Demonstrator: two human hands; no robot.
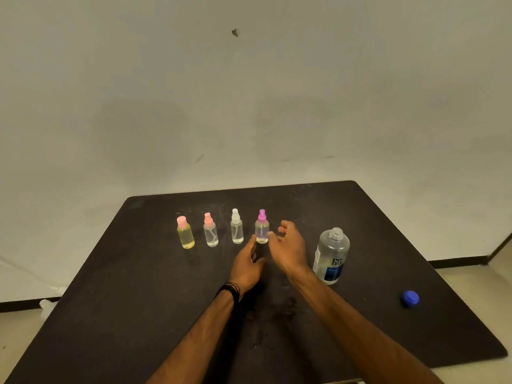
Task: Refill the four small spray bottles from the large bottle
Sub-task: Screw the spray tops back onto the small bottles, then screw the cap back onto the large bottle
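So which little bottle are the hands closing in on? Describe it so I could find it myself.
Start at the black table, with a row of four small spray bottles across the middle. Take the one at the row's right end, nearest the large uncapped bottle: the purple-topped bottle. Its neighbours have pink or white tops; only this one is purple.

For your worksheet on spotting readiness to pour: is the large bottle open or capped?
Open. The large bottle stands upright with its threaded neck bare, and a blue cap lies apart on the table to its right.
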